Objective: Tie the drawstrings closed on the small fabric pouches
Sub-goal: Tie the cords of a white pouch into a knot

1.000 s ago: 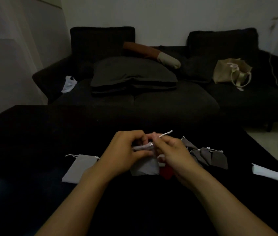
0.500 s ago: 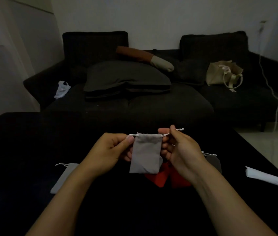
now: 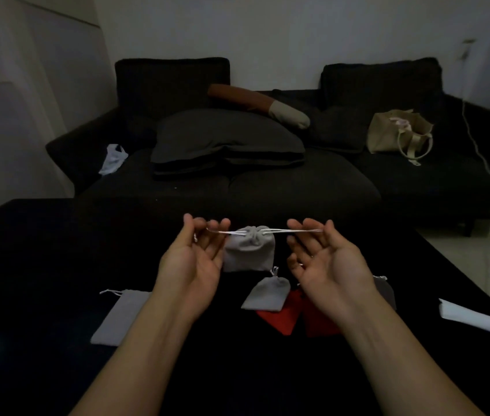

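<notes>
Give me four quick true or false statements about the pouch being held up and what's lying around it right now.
1. The held grey pouch has its mouth gathered shut. True.
2. The left hand alone holds the drawstrings. False: the right hand pulls the other side.
3. Red fabric lies on the dark table. True.
4. The beige tote bag sits on the table. False: it is on the sofa.

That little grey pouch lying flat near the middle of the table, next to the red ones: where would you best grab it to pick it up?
Probably at the gathered neck of the grey pouch, the far end, where its white cord sticks up. Come from above: the body lies flat on the dark table with little to pinch, while the bunched neck gives the fingers a raised bit. The red pouches lie close on its right, so stay clear of that side.
</notes>
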